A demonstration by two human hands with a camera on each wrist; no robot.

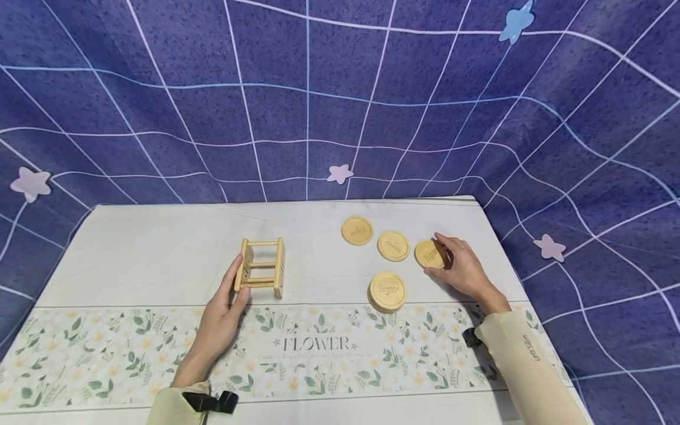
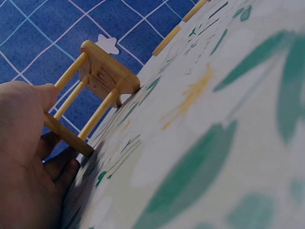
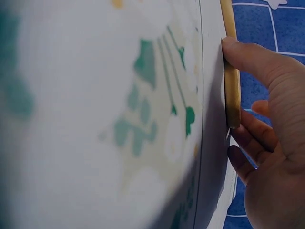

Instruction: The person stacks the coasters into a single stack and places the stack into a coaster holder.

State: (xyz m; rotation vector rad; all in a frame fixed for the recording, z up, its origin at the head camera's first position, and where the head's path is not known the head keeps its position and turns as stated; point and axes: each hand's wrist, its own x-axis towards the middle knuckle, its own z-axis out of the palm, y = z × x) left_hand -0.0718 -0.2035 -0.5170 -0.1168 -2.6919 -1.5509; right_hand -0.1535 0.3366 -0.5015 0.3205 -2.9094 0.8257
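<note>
Coaster (image 1: 429,255) is at the cloth (image 1: 159,254), right of the other coasters (image 1: 394,246), its rim pinched by the right hand (image 1: 467,273); the left hand (image 1: 220,321) grips the rack (image 1: 279,268). Loose fingers could drop it; uneven pressure could tip the rack.

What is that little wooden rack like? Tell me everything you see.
The small rack appears to be pale, smooth wood: two flat side panels joined by slim round rods, with lines cut or marked in the panels. It seems to stand upright on the white part of the tablecloth, left of the round discs in the head view. The left hand holds its left panel.
</note>
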